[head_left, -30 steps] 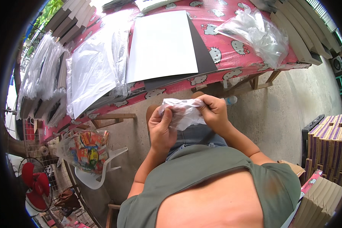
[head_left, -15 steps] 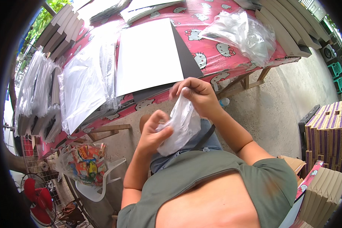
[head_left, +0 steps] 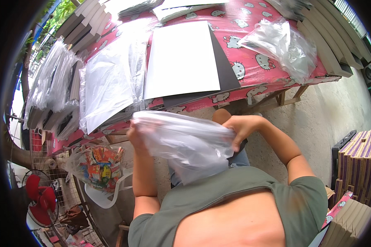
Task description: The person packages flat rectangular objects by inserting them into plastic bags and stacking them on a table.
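Observation:
A clear plastic bag is stretched wide over my lap, smeared by motion. My left hand grips its left end, the fingers partly veiled by the film. At the bag's right end my right hand pinches the edge, thumb lowest. Beyond the bag, a white sheet lies on a dark grey board at the table's near edge. To the left of these sit flat items in clear plastic sleeves.
The pink patterned table also bears a heap of clear bags and stacked boards at right. Wrapped bundles stand at left. Below are a white chair holding a bag of colourful packets, a red fan and stacked cartons.
The plastic bag has gone from bunched up to spread wide. My hands have moved apart, the left one leftward, the right one rightward and down. The whole view has shifted slightly.

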`<state>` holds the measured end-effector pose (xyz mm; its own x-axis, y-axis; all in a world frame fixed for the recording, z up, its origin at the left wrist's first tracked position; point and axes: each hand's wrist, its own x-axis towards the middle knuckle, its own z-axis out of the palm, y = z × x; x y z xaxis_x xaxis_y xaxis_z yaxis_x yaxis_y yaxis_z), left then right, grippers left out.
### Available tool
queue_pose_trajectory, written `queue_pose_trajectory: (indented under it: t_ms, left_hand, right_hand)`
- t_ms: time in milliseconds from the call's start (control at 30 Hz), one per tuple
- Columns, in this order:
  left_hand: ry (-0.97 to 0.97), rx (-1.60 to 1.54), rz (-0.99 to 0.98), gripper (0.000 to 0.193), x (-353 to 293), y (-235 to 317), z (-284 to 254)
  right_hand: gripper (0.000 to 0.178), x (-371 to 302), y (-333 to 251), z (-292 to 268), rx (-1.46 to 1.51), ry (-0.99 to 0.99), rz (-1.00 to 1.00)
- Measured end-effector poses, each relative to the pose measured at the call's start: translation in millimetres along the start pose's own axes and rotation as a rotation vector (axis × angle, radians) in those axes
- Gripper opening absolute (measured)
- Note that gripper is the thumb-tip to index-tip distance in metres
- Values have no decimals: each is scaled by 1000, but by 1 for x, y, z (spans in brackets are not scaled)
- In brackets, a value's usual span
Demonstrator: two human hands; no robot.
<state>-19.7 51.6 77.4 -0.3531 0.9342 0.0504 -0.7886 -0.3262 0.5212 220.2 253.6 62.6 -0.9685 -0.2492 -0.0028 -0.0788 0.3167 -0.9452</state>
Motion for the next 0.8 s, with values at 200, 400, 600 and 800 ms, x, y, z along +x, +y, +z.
queue_pose_trajectory:
  t_ms: [200, 400, 600, 800]
  left_hand:
    - [-173, 501, 19, 51, 14, 3, 18]
    - [-237, 658, -421, 41, -11, 19, -141]
    - [-488, -435, -89, 41, 20, 17, -33]
    - [393, 1089, 68, 19, 46, 8, -34]
  right_hand:
    - [15, 0, -3, -7, 262, 156, 63]
    - [30, -13, 55, 0, 802, 759, 413]
    - [23, -10, 29, 6, 1123, 406, -162]
    - [23, 8, 3, -21, 674, 987, -80]
